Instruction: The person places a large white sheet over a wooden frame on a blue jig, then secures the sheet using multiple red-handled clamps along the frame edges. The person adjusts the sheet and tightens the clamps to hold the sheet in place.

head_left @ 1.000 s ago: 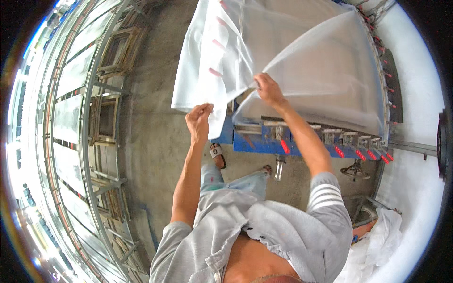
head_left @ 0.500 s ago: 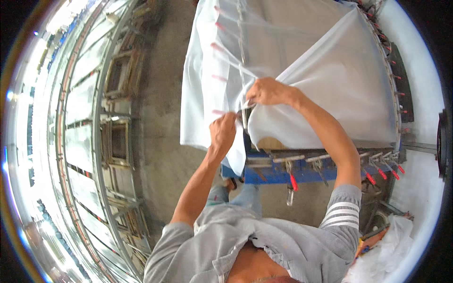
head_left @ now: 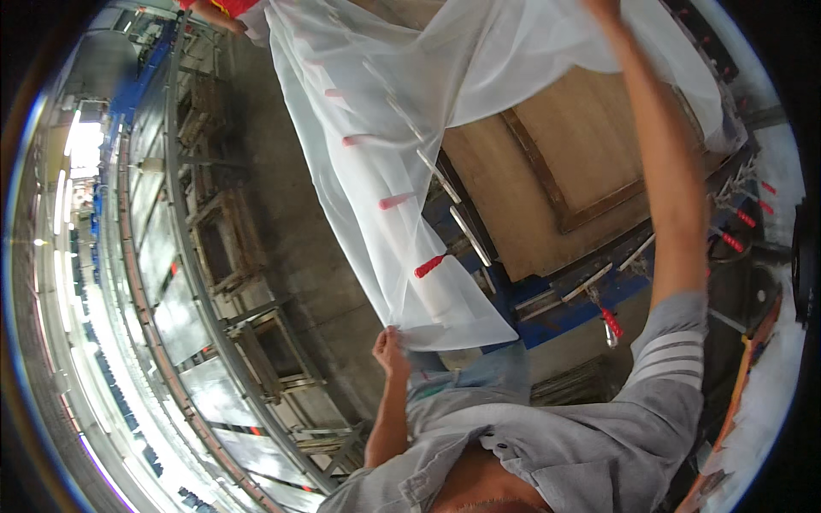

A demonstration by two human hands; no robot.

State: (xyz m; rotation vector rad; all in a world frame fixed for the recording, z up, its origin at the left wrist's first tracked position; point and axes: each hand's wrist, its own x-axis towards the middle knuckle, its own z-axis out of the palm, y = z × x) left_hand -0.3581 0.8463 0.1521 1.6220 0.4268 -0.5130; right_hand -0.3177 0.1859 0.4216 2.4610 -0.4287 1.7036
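Translucent white mesh sheet [head_left: 346, 192], head view: wide, thin, draped in loose folds along the left side of a blue-edged bench [head_left: 552, 327] and running out of sight past the top of the picture; its far portion is raised and gathered, with flat brown wooden panels [head_left: 581, 128] bare beneath and in front. Red-handled metal clamps [head_left: 430, 267] line the bench; several along the left side show through the mesh as dulled red bars. Left hand [head_left: 392, 350]: fingertips pinched together on the sheet's near left corner. Right hand [head_left: 604, 8]: cut off by the top edge, close to the raised mesh; cannot tell whether its fingers hold anything. At upper left, another person's hand [head_left: 218, 17] shows; its grip is unclear. Handling estimate: very light, limp, probably a little slippery; should crease readily and bear pulling rather than pushing. The weave could snag on the clamp handles. Preferred hold: corners or outer edge, thumb against finger, two hands well apart so the span does not sag.
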